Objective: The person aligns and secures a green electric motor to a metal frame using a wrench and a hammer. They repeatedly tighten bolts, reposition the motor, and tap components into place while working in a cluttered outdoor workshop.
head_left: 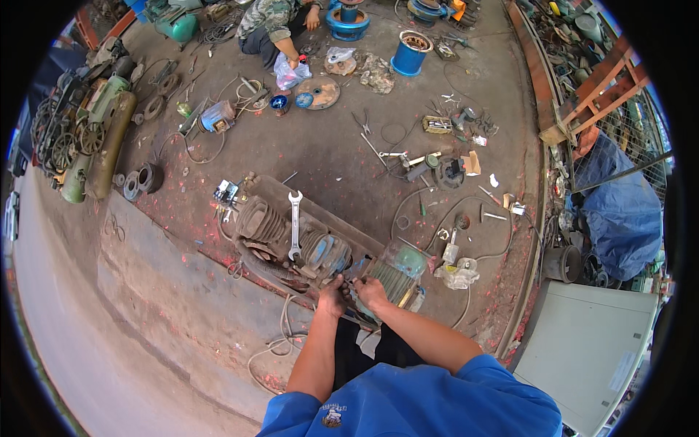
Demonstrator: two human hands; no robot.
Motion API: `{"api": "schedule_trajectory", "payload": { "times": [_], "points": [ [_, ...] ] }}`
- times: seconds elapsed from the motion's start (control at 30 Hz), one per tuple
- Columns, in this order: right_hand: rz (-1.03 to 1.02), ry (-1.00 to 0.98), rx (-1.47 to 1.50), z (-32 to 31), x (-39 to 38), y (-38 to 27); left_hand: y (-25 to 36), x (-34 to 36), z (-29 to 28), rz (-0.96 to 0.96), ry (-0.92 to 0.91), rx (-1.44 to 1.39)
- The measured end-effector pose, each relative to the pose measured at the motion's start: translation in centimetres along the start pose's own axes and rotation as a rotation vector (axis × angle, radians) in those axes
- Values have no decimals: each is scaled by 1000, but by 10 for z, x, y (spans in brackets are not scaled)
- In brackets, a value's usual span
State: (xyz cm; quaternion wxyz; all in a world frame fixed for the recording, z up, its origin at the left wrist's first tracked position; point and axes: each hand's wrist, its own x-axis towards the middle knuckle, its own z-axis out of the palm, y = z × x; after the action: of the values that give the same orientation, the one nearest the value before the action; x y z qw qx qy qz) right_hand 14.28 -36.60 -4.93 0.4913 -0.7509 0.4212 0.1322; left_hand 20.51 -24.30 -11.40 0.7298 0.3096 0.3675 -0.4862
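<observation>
The stained workshop floor (320, 149) is littered; left hand (333, 296) and right hand (372, 293) curl mostly closed beside the compressor (263, 221) (any hold unclear).

Finned machine (313, 245), one: grimy grey-brown, blue-marked near its four-o'clock end; body aligned ten to four o'clock.

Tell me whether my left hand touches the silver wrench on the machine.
Apart. The head view shows part of the machine between the left hand and the wrench.
</observation>
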Motion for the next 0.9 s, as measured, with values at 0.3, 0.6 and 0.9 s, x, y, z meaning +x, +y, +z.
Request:
{"api": "schedule_trajectory", "payload": {
  "times": [0.3, 0.6, 0.9],
  "points": [
    [469, -274, 737, 19, 3, -7, 10, -16, 9, -167, -200, -41],
    [-286, 101, -301, 0, -15, -30, 7, 6, -6, -48, 33, -6],
    [-111, 80, -194, -8, -10, -11, 2, -12, 12, 16, 41, 6]
  ]
}}
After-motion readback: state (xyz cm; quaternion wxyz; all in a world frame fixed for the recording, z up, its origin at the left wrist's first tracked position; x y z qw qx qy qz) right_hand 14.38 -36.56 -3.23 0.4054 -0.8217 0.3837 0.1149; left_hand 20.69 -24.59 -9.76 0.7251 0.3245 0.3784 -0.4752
